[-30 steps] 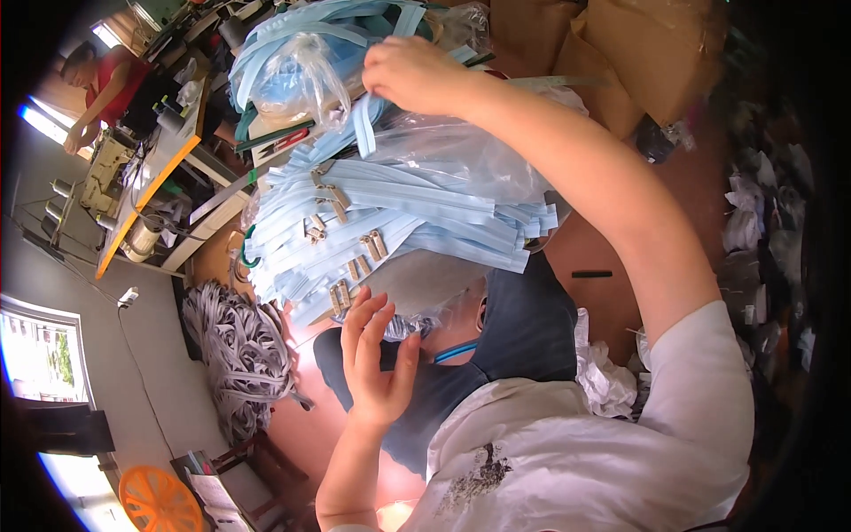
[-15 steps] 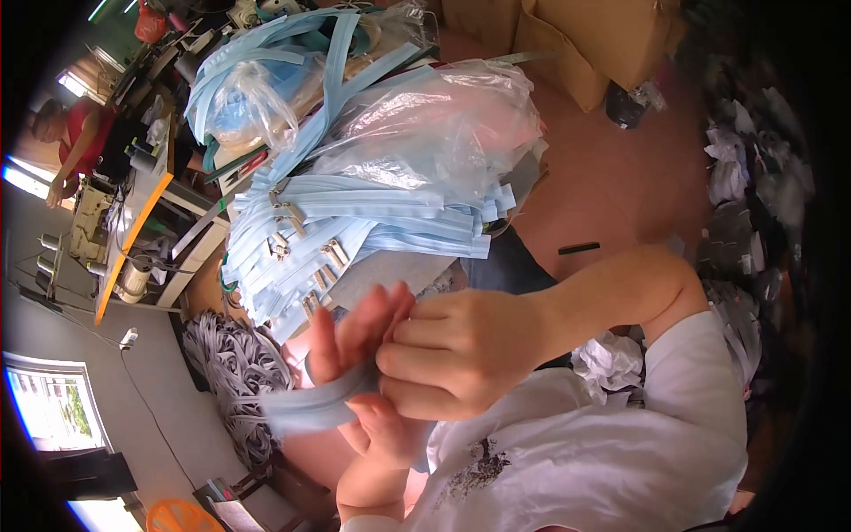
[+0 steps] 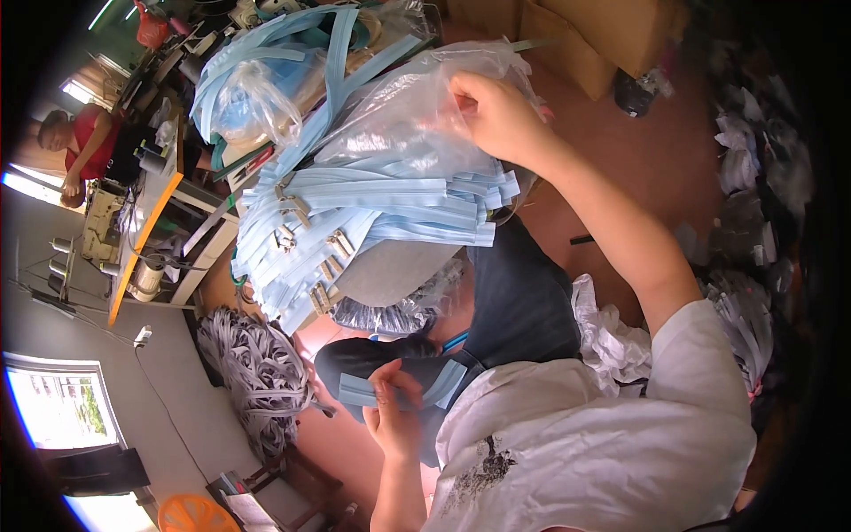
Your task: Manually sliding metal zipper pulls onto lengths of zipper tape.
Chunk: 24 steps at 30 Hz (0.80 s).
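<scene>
My left hand (image 3: 394, 415) is low in front of my body, near my dark-trousered leg (image 3: 523, 301). Its thumb and fingers close on a short light blue zipper strip (image 3: 358, 390), whose other end bends away to the right. Farther off, my right hand (image 3: 501, 122) is at a clear plastic bag (image 3: 381, 120), fingers bent and pinching its film. Something pink shows faintly through the bag. Just below it lies a fanned stack of light blue zipper strips (image 3: 355, 197), with several small metal pieces (image 3: 339, 243) on top. A grey board (image 3: 394, 273) sticks out beneath them.
Grey strips (image 3: 253, 377) lie heaped on the floor at left. A worktable (image 3: 164, 199) with machines stands beyond, where another person (image 3: 89, 146) sits. Cardboard boxes (image 3: 567, 40) are at the back. Crumpled white material (image 3: 612, 341) and more bundles (image 3: 740, 324) are at right.
My hands were together around the zipper strip and have parted. My right hand has moved up and away to the plastic bag, while my left has lowered with the strip.
</scene>
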Tool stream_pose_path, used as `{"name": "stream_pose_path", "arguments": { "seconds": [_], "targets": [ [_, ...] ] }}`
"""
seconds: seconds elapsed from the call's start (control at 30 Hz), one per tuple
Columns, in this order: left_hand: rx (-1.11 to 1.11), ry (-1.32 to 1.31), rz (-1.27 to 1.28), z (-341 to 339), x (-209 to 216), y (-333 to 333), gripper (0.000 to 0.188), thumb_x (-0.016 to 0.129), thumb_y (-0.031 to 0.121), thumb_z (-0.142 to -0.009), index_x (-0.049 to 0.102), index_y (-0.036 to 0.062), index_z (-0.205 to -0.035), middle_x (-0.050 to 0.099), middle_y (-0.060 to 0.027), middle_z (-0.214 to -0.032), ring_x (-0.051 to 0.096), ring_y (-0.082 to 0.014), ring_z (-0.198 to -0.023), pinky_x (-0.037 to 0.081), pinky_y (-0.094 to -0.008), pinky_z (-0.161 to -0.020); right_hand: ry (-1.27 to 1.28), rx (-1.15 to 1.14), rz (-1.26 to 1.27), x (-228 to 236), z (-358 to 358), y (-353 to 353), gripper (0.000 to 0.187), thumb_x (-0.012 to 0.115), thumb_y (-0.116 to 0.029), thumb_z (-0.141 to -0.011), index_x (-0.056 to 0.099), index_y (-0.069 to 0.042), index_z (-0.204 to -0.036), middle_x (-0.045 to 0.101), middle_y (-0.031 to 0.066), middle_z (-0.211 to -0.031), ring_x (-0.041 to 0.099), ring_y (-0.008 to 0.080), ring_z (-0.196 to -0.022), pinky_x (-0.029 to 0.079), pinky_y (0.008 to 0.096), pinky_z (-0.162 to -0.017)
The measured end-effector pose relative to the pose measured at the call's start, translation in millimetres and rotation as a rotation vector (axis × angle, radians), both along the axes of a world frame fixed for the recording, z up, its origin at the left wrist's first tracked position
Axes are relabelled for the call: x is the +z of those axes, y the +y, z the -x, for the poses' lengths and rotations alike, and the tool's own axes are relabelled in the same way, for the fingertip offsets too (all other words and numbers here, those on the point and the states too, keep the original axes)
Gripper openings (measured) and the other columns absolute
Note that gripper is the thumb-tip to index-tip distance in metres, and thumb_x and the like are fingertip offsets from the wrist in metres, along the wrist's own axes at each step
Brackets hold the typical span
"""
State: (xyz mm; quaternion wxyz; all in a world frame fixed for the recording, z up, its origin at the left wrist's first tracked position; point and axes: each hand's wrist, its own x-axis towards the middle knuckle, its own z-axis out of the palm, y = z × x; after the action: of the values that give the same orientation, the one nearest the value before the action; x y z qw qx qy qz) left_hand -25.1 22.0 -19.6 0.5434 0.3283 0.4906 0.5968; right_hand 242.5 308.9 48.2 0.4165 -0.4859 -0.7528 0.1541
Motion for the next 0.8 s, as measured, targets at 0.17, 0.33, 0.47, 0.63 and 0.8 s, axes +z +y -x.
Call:
{"name": "stream_pose_path", "arguments": {
  "seconds": [0.17,0.33,0.47,0.63,0.8],
  "targets": [
    [0.094,0.012,0.019,5.1,-1.1,-11.1,0.04,0.043,0.033,-0.103,0.058,-0.003,-0.114,0.058,-0.0084,-0.077,0.049,-0.0128,-0.062,0.038,-0.0248,-0.055,0.442,0.367,0.344,27.9,40.3,36.6,0.033,0.057,-0.037,-0.096,0.067,-0.006,-0.105,0.067,0.0054,-0.087,0.063,0.0151,-0.087,0.048,0.0324,-0.074],
    [0.118,0.035,0.047,3.0,-4.0,-14.4,0.04,0.044,0.035,-0.103,0.055,-0.0011,-0.115,0.055,-0.0074,-0.075,0.047,-0.0116,-0.057,0.036,-0.0236,-0.048,0.366,0.603,0.69,27.8,62.1,91.3,0.024,0.059,-0.024,-0.091,0.069,-0.002,-0.091,0.067,0.0038,-0.082,0.061,0.0132,-0.071,0.049,0.0298,-0.063],
    [0.092,0.033,0.069,2.8,-3.4,-19.1,0.038,0.043,0.033,-0.103,0.055,-0.0006,-0.116,0.056,-0.0075,-0.076,0.047,-0.011,-0.057,0.035,-0.023,-0.047,-0.541,0.598,-0.021,21.9,57.7,91.8,0.02,0.054,-0.012,-0.09,0.07,-0.002,-0.095,0.067,0.0099,-0.086,0.066,0.0192,-0.076,0.05,0.0325,-0.063],
    [0.069,0.058,0.073,3.4,-6.1,-20.9,0.035,0.043,0.031,-0.103,0.056,0.0003,-0.114,0.057,-0.0073,-0.077,0.048,-0.0106,-0.057,0.035,-0.0228,-0.047,-0.587,0.401,0.311,8.0,65.2,96.5,0.009,0.064,-0.015,-0.072,0.071,-0.011,-0.077,0.066,0.01,-0.078,0.062,0.0239,-0.07,0.046,0.0345,-0.06],
    [0.059,0.045,0.141,1.9,-6.4,-21.6,0.034,0.043,0.03,-0.103,0.058,0.0003,-0.111,0.058,-0.0077,-0.078,0.049,-0.0104,-0.058,0.035,-0.0225,-0.048,-0.745,0.355,0.134,16.7,67.3,83.0,0.015,0.063,-0.018,-0.077,0.073,-0.011,-0.086,0.069,0.0102,-0.089,0.064,0.0258,-0.08,0.047,0.0356,-0.068]
  ]
}}
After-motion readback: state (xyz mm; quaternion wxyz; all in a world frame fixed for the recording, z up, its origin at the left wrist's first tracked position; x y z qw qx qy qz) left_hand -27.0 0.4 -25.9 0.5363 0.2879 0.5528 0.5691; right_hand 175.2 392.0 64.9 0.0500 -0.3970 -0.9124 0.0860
